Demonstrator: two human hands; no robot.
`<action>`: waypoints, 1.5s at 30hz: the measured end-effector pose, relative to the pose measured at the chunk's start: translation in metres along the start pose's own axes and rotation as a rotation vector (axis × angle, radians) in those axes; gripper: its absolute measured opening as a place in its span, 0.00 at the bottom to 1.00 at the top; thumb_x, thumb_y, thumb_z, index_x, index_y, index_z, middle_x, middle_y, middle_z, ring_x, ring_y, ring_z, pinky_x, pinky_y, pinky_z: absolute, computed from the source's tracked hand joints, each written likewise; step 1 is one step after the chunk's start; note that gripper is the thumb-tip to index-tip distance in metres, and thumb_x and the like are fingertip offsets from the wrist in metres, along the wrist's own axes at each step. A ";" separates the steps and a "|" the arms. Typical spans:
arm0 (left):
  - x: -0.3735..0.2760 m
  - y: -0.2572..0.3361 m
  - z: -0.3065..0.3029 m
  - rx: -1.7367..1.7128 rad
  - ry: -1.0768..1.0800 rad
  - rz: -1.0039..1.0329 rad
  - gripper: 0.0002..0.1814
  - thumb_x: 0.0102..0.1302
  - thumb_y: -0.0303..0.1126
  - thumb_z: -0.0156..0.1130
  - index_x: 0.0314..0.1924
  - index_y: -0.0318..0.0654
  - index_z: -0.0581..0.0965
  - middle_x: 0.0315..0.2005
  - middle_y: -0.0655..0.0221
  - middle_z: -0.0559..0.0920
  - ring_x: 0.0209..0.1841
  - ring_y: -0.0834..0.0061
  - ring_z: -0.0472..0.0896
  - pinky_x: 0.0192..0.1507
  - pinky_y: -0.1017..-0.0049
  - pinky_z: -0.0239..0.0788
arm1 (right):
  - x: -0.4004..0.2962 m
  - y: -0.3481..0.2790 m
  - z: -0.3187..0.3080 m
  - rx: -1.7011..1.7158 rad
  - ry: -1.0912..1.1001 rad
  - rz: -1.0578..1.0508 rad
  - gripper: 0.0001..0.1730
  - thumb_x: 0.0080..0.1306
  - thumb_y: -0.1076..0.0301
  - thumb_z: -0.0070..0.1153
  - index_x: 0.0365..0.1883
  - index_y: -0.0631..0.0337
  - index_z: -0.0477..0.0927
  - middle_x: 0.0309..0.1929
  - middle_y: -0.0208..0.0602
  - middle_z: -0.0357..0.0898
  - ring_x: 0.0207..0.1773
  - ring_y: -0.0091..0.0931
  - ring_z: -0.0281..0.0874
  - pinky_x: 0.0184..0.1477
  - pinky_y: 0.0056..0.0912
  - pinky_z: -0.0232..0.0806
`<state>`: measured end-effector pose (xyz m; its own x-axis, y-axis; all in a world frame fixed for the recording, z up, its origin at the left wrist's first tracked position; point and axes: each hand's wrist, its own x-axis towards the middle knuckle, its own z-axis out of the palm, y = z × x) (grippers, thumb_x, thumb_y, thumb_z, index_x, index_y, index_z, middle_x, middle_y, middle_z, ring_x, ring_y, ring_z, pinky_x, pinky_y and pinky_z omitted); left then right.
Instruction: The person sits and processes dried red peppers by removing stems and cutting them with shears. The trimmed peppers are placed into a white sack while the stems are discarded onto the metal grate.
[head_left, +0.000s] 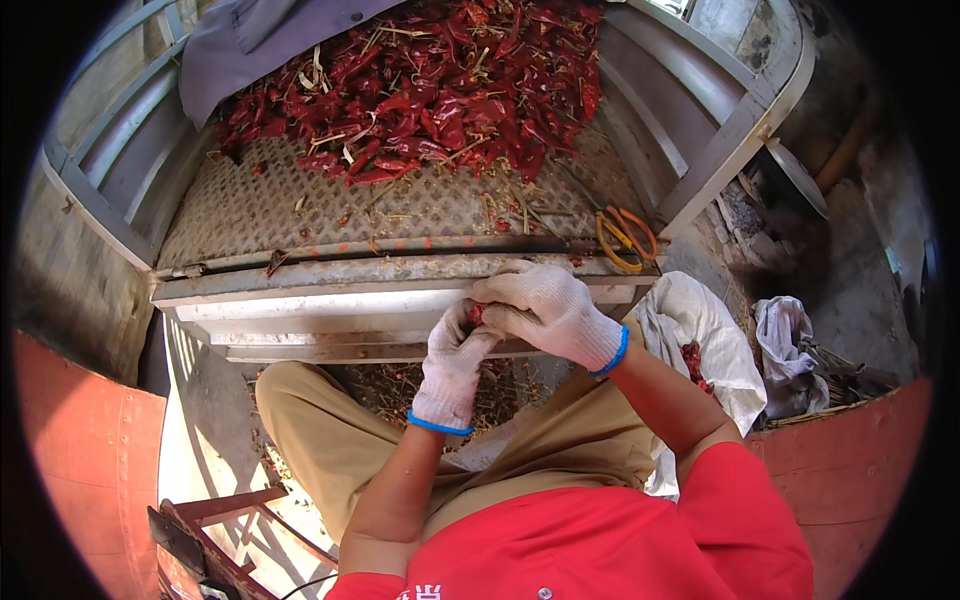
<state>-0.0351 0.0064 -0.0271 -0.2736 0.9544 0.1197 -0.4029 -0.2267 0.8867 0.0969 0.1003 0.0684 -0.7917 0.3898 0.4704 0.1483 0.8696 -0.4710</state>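
A dried red chili pepper (476, 315) shows only as a small patch between my gloved hands, above my lap and just in front of the metal tailgate (315, 311). My left hand (456, 349), in a white knit glove with a blue cuff, grips it from below. From the right, my right hand (544, 304), gloved the same way, has its fingers closed at the pepper's upper end. The fingers hide most of the pepper, its stem included. Beyond the hands, a large heap of dried red chilies (450, 112) covers the far part of the truck bed (255, 202).
Orange-and-yellow-handled scissors (626, 240) lie at the bed's right front corner. A purple-grey cloth (262, 49) covers part of the heap. Right of my leg stands a white woven sack (705, 315) with chilies inside. Stem scraps (390, 390) litter the ground below. Metal side rails (720, 150) flank the bed.
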 end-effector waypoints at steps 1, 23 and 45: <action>-0.002 0.001 0.001 -0.056 0.009 -0.040 0.13 0.69 0.21 0.59 0.52 0.34 0.77 0.40 0.71 0.83 0.42 0.81 0.79 0.50 0.76 0.74 | 0.001 -0.003 0.000 -0.006 0.002 -0.006 0.13 0.65 0.61 0.64 0.43 0.58 0.85 0.38 0.43 0.84 0.43 0.42 0.82 0.44 0.41 0.74; -0.010 0.034 0.018 0.013 0.033 -0.288 0.13 0.67 0.32 0.64 0.49 0.37 0.80 0.31 0.76 0.80 0.27 0.87 0.72 0.29 0.82 0.65 | -0.016 0.004 0.027 0.177 0.223 0.314 0.08 0.66 0.65 0.60 0.34 0.60 0.85 0.34 0.44 0.83 0.37 0.38 0.84 0.38 0.37 0.74; -0.011 0.024 0.023 -0.121 0.008 -0.256 0.07 0.67 0.28 0.61 0.42 0.36 0.82 0.29 0.75 0.83 0.23 0.88 0.70 0.26 0.82 0.61 | -0.027 0.008 0.020 1.150 0.182 1.032 0.09 0.73 0.64 0.57 0.39 0.60 0.82 0.32 0.30 0.83 0.28 0.20 0.80 0.24 0.21 0.68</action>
<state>-0.0217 -0.0054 0.0026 -0.1562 0.9822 -0.1048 -0.5613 -0.0010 0.8276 0.1074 0.0907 0.0370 -0.5435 0.7557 -0.3654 -0.0217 -0.4479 -0.8938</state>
